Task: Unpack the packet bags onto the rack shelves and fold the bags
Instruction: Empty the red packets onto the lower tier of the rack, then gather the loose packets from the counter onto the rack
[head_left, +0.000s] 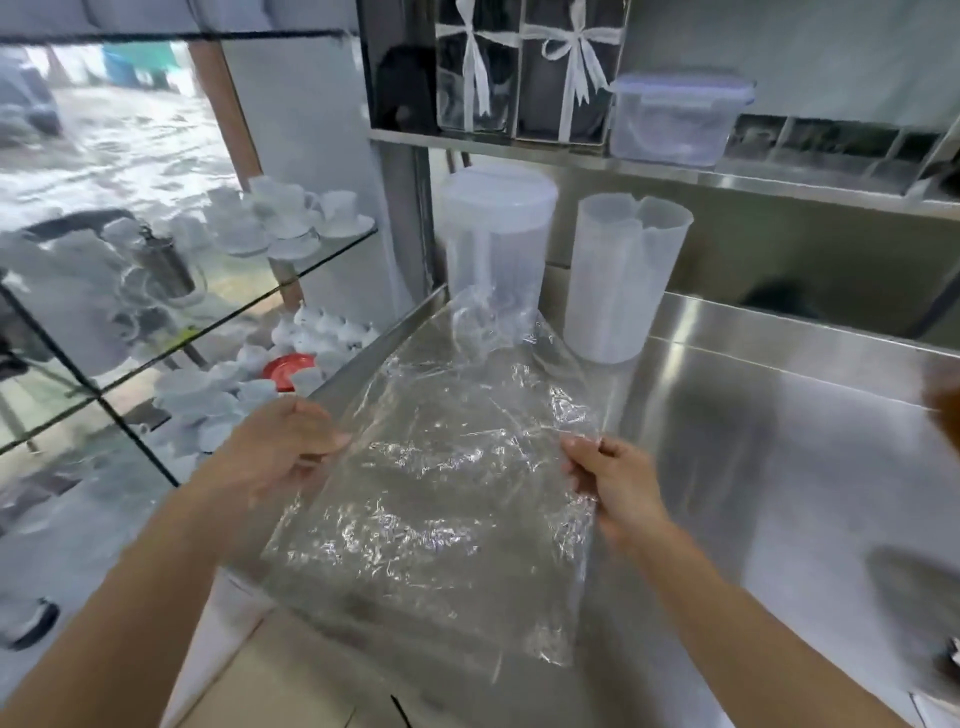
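Note:
A clear, crinkled plastic packet bag lies spread over the steel rack shelf, its near end hanging over the front edge. My left hand pinches the bag's left edge. My right hand grips its right edge. Behind the bag stand two translucent plastic jugs: a lidded jug at the back left and an open jug to its right. The bag's far end rests against the lidded jug.
The upper steel shelf carries a lidded plastic box and two ribbon-tied gift boxes. On the left, glass shelves carry white cups and saucers. A dark object sits at the right edge of the shelf.

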